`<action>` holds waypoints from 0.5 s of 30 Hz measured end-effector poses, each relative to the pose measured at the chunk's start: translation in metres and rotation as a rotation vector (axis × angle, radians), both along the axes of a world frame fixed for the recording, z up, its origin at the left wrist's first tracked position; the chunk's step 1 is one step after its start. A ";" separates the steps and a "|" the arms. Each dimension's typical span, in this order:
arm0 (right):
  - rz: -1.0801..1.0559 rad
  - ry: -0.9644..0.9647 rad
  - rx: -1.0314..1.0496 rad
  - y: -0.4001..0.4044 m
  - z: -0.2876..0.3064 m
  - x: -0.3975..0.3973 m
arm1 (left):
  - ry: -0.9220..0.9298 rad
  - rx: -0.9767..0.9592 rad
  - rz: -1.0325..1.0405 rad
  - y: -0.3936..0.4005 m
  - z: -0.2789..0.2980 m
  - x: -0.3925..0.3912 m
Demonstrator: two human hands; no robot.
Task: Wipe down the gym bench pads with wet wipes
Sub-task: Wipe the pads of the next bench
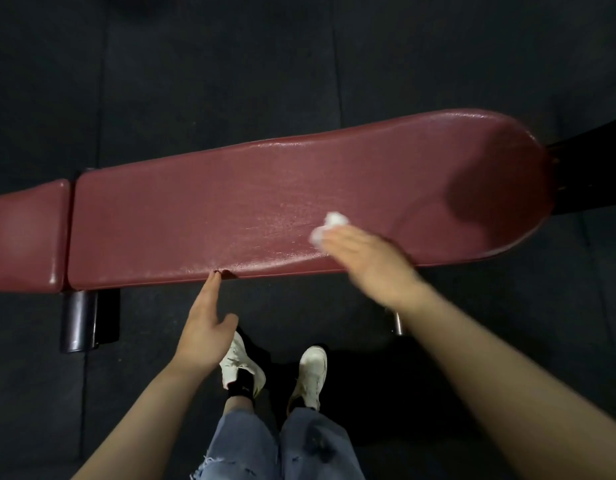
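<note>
Head view: long maroon back pad [265, 202] lying left-right, seat pad [22, 237] butted at left. Right hand [365, 258] flat, fingers together pressing crumpled wet wipe [329, 226] mid-pad, unwiped stretch leftward. Left hand [204, 323] nearer, fingers straight, tips touching near edge.

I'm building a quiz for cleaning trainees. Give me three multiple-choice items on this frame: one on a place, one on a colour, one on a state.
1. Where is the white wipe?
A. on the floor
B. on the long pad, under the right hand
C. on the short pad

2. What colour are the bench pads?
A. dark red
B. blue
C. grey

3. What is the left hand doing?
A. gripping a bottle
B. clenched in the air
C. fingertips touching the long pad's near edge

Answers:
1 B: the right hand presses it on the long pad.
2 A: the long pad and short pad are both maroon.
3 C: the left hand has straight fingers at the edge.
</note>
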State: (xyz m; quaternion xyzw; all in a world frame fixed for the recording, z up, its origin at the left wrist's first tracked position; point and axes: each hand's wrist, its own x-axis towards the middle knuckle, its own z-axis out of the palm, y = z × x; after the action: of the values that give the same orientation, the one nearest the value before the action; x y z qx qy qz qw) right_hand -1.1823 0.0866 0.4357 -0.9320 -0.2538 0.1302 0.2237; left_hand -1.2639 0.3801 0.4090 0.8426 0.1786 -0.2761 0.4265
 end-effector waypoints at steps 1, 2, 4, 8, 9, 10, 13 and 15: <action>-0.080 -0.062 -0.073 -0.045 0.010 -0.003 | -0.011 -0.007 -0.002 -0.005 -0.001 0.003; -0.209 -0.080 -0.135 -0.089 0.022 -0.009 | -0.023 -0.003 0.004 -0.011 -0.002 0.006; -0.485 -0.164 -0.225 -0.159 0.045 -0.027 | -0.056 0.029 0.019 -0.021 -0.005 0.010; -0.836 -0.327 -0.209 -0.158 0.042 -0.044 | -0.106 0.068 -0.026 -0.030 -0.010 0.013; -0.848 -0.343 -0.158 -0.128 0.031 -0.043 | -0.102 0.069 -0.032 -0.030 -0.011 0.013; -0.822 -0.333 -0.107 -0.091 0.019 -0.042 | -0.102 0.069 -0.030 -0.029 -0.011 0.012; -0.562 -0.223 0.076 0.032 -0.014 -0.034 | -0.080 -0.009 0.076 -0.027 -0.010 0.013; -0.348 -0.081 0.146 0.101 -0.026 -0.033 | -0.077 -0.044 0.150 -0.024 -0.010 0.014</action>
State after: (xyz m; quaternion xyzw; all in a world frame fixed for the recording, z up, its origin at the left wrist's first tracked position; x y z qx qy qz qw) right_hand -1.2158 0.1878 0.4094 -0.9476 -0.1061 0.0334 0.2995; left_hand -1.2497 0.3559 0.3990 0.8273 0.2188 -0.2144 0.4708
